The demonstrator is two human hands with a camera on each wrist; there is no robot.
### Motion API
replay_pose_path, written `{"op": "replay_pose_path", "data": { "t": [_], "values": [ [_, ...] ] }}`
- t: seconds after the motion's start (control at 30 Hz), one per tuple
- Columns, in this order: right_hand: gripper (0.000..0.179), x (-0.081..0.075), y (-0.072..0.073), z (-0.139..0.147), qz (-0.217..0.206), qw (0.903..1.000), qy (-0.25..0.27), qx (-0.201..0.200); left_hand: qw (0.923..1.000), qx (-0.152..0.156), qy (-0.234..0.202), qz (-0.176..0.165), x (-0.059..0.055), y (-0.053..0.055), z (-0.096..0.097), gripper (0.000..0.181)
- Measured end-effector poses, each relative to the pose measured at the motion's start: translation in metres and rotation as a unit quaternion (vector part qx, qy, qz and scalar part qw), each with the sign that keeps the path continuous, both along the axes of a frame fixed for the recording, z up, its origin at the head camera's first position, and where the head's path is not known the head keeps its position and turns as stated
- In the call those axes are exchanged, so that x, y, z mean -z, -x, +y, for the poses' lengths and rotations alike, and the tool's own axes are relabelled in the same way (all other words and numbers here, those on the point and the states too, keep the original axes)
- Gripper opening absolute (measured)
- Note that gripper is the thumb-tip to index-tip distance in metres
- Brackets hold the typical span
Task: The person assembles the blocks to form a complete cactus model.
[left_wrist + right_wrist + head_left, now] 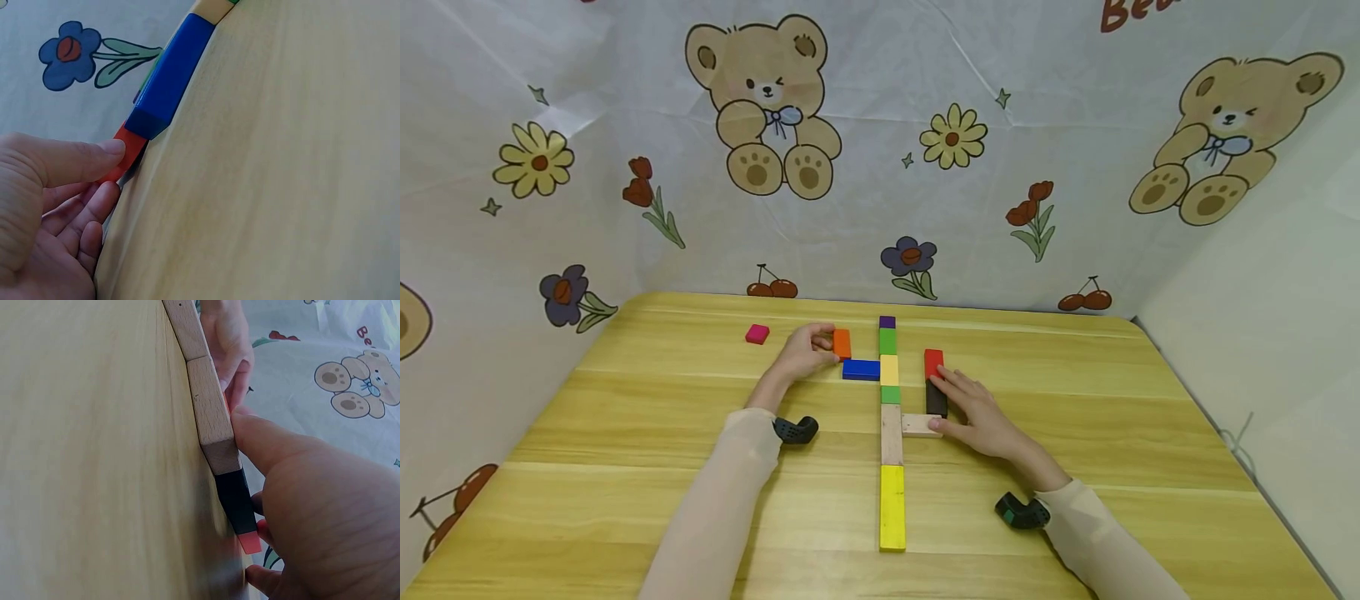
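Observation:
My left hand (806,353) pinches an orange block (842,343), with the thumb on its near side in the left wrist view. The orange block stands by the left end of a blue block (861,370). My right hand (983,415) lies with fingers extended along a red block (933,362) and a black block (936,398). Its thumb touches the end of a plain wooden block (917,425). The blue and plain blocks branch left and right from a line of blocks, with a cream block (889,370) midway and a long yellow block (892,508) nearest me.
A small pink block (757,334) lies apart at the far left of the wooden table (625,483). Green blocks (888,341) and a purple one (887,322) finish the line's far end. A white cloth (880,125) printed with bears hangs behind.

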State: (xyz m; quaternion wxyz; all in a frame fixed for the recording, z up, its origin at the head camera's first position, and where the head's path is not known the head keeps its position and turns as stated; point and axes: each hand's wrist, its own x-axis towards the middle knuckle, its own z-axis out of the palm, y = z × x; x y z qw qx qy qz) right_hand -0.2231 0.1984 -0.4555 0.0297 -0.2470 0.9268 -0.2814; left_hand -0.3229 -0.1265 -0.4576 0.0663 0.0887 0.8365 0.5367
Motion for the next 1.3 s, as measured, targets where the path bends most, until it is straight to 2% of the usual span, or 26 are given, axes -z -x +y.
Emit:
{"op": "replay_pose_path", "data": {
  "t": [0.53, 1.3],
  "values": [
    [0.074, 0.0038, 0.0024, 0.0005, -0.001, 1.0000, -0.004, 0.003, 0.9991, 0.011, 0.037, 0.016, 0.0020, 0.0003, 0.0014, 0.060],
    [0.074, 0.0019, 0.0015, -0.0002, 0.000, 1.0000, -0.002, 0.001, 0.9994, 0.009, 0.018, 0.028, 0.0073, -0.0021, -0.0018, 0.057]
  ]
}}
